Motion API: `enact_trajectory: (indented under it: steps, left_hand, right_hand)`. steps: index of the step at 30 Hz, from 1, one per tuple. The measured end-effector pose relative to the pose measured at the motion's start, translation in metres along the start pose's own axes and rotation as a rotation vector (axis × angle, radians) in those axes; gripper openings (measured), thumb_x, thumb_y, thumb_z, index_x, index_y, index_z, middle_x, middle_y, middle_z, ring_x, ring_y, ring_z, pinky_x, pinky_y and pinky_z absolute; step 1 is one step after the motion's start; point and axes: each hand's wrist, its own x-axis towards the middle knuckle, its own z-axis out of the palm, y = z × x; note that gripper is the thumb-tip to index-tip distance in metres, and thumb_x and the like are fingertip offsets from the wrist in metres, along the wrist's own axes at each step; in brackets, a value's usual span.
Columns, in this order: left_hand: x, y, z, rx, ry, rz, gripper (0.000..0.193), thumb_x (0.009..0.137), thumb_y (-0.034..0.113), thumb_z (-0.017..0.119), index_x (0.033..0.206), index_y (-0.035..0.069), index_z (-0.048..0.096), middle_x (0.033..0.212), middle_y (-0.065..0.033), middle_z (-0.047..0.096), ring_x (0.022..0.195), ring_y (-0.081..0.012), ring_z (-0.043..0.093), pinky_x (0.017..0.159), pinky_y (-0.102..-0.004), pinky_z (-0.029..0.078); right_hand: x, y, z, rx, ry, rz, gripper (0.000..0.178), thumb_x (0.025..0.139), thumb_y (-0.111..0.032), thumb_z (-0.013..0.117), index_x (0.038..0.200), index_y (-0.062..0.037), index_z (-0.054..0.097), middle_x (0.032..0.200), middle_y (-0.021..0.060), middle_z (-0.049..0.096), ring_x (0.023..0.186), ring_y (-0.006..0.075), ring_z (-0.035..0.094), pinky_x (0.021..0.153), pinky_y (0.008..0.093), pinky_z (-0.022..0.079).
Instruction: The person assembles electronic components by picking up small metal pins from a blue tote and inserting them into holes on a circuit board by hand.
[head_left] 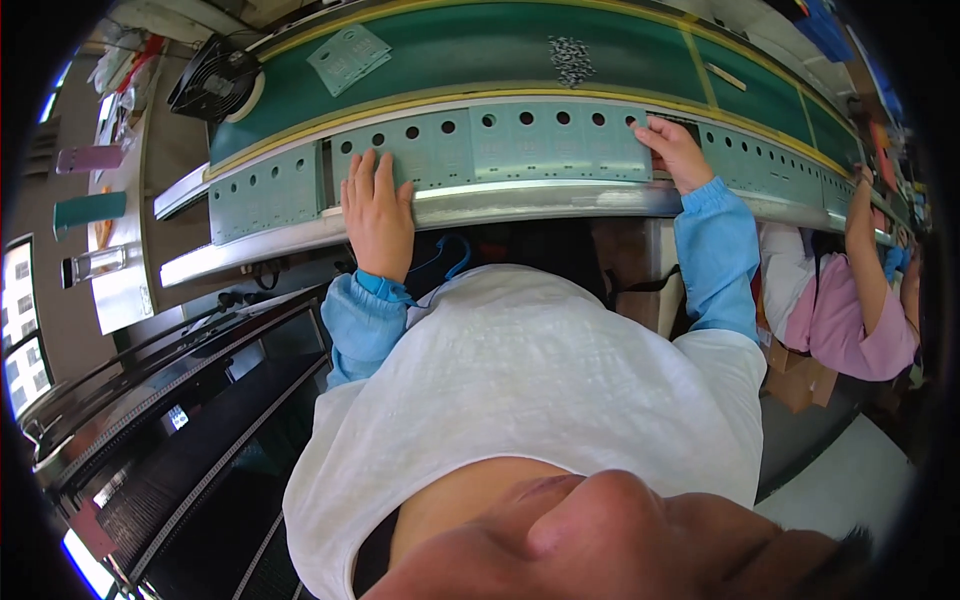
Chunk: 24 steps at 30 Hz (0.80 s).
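Observation:
A row of pale green circuit board panels (pixel 560 150), each with round holes along its far edge, lies on a metal rail (pixel 540 200) in front of me. My left hand (pixel 378 215) rests on the left part of the row, fingers stretched out flat over a panel. At the row's right end, my right hand (pixel 677 155) has thumb and fingers pinched together beside the last hole. Whatever is between those fingertips is too small or hidden to make out. Beyond the rail, a pile of small grey parts (pixel 571 60) sits on the green conveyor belt (pixel 470 60).
Another green panel piece (pixel 350 58) lies on the belt at far left, near a black fan (pixel 213 78). More panels (pixel 265 195) sit on the rail at left, and others (pixel 770 160) at right. A co-worker in pink (pixel 850 325) reaches to the line at right. Black racks (pixel 200 450) stand lower left.

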Motion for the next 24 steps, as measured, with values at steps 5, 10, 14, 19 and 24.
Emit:
enact_trajectory:
  steps: [5,10,14,19,24]
  left_hand:
    - [0.007,0.051,0.011,-0.240,-0.121,0.225,0.057,0.089,0.019,0.075,0.142,0.007,0.056,0.151,-0.0164,0.050,0.143,-0.0409,0.043,0.117,-0.0565,0.035]
    - [0.011,0.091,0.013,-0.056,-0.311,0.389,0.070,0.089,0.048,0.071,0.151,0.021,0.052,0.162,-0.0072,0.041,0.150,-0.0422,0.032,0.117,-0.0664,0.029]
    - [0.010,0.095,0.010,0.043,-0.358,0.368,0.070,0.091,0.052,0.067,0.152,0.022,0.052,0.163,-0.0061,0.041,0.151,-0.0418,0.032,0.117,-0.0673,0.027]
    - [0.028,0.098,-0.003,0.048,-0.345,0.398,0.062,0.091,0.046,0.070,0.145,0.019,0.057,0.154,-0.0081,0.051,0.144,-0.0391,0.042,0.116,-0.0640,0.031]
    - [0.100,0.108,0.024,-0.128,-0.311,0.393,0.039,0.089,0.022,0.073,0.126,0.012,0.067,0.118,-0.0119,0.066,0.115,-0.0345,0.061,0.100,-0.0489,0.047]
  right_hand:
    - [-0.006,0.024,-0.045,0.045,0.104,-0.045,0.035,0.103,-0.032,0.067,0.128,-0.0071,0.069,0.107,-0.0030,0.070,0.094,0.0065,0.065,0.083,0.0251,0.053]
    - [-0.004,0.021,-0.027,-0.107,0.170,-0.100,0.033,0.102,-0.030,0.068,0.122,-0.0040,0.071,0.097,0.0005,0.072,0.080,0.0095,0.065,0.073,0.0259,0.053]
    - [-0.016,0.013,-0.025,-0.573,0.409,-0.284,0.027,0.097,-0.028,0.071,0.114,-0.0066,0.073,0.090,0.0079,0.077,0.075,0.0197,0.071,0.068,0.0323,0.055]
    - [-0.001,-0.030,-0.005,-0.697,0.404,-0.578,0.019,0.093,-0.022,0.072,0.109,-0.0103,0.073,0.098,0.0083,0.077,0.087,0.0254,0.074,0.075,0.0384,0.057]
    - [0.067,-0.053,0.017,-0.778,0.327,-0.698,0.015,0.093,-0.024,0.072,0.103,-0.0132,0.072,0.095,0.0041,0.072,0.087,0.0260,0.071,0.073,0.0401,0.056]
